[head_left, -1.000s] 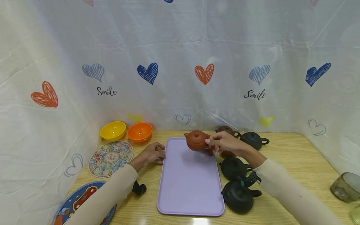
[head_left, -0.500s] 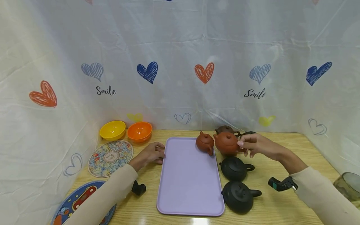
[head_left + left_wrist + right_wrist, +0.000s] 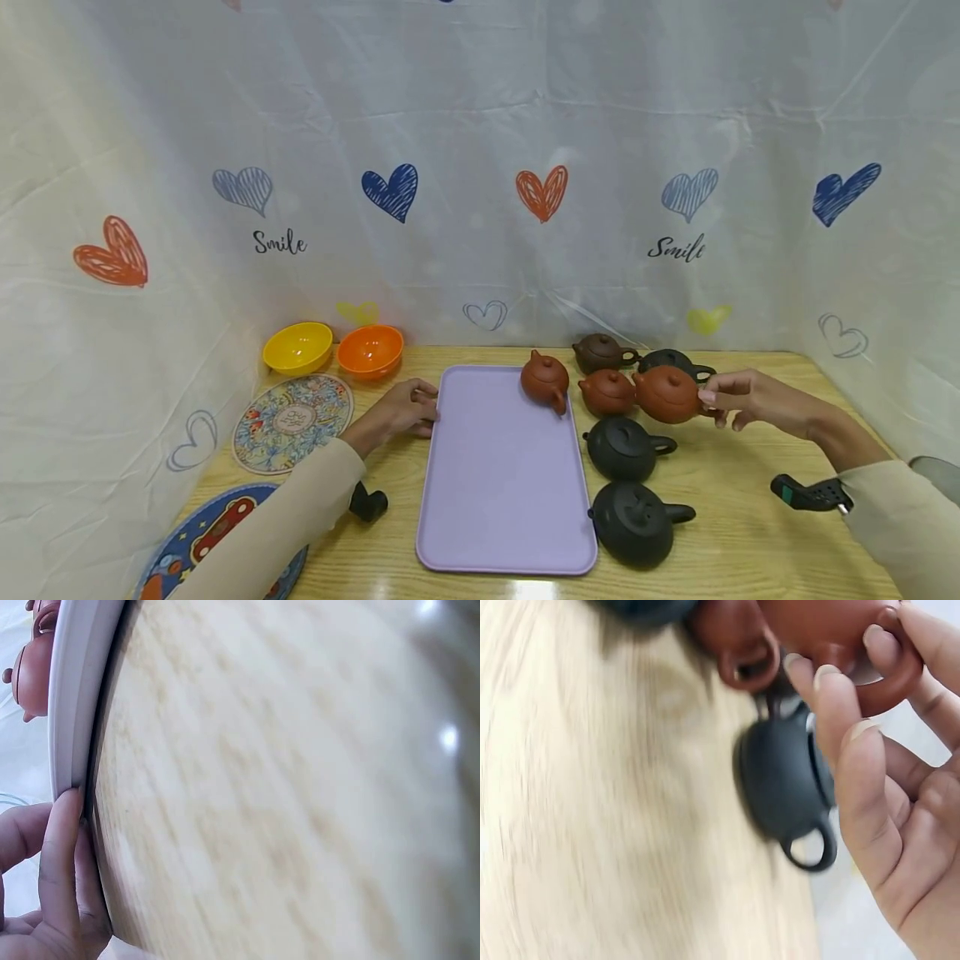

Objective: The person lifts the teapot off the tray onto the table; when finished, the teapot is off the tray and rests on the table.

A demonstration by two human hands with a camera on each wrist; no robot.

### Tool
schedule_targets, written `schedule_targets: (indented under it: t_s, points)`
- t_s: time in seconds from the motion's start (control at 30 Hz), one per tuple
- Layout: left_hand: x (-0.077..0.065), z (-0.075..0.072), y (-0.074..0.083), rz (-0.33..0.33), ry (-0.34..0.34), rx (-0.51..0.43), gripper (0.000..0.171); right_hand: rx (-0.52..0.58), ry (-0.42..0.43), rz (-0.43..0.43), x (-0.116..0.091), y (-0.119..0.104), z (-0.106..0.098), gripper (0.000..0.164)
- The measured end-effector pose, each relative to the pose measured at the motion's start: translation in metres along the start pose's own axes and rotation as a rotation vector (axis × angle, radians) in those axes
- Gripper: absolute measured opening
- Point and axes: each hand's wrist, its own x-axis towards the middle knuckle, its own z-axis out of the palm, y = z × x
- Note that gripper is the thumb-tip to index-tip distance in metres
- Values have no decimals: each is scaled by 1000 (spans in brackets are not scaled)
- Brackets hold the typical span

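My right hand (image 3: pixel 757 402) holds a reddish-brown clay teapot (image 3: pixel 667 394) by its handle, right of the tray. In the right wrist view, its fingers (image 3: pixel 862 780) curl at the teapot's handle. My left hand (image 3: pixel 397 408) is at the left rim of the lilac tray (image 3: pixel 502 483); in the left wrist view, fingertips grip the rim. Another reddish teapot (image 3: pixel 545 379) sits in the tray's far right corner. A third reddish teapot (image 3: pixel 607 393) stands just outside the tray, left of the held one. Whether the held teapot touches the table is unclear.
Behind these stand a dark brown teapot (image 3: pixel 600 352) and a black one (image 3: pixel 665 360). Two black teapots (image 3: pixel 621 450) line the tray's right side. An orange bowl (image 3: pixel 370 350), a yellow bowl (image 3: pixel 298 347), a patterned round mat (image 3: pixel 292 421) and a blue mat (image 3: pixel 217 542) lie left.
My right hand has carried the reddish teapot rightward from above the tray's far corner, past the other teapots. The teapots behind it have come into view. My left hand stays at the rim.
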Motion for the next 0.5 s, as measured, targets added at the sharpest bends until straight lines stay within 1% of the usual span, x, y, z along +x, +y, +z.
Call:
schedule_targets:
  t_s: [0.1,0.23,0.5]
  points:
    - [0,0,0,1,-2,0,44,-21,-16,13,-4,12,-5,27]
    - [1,-1,1,-7,0,3,44,-14,-43,23,-7,23,-10,29]
    - [0,-1,2,-12,2,24,44,58,-122,61,-5,36,-14,27]
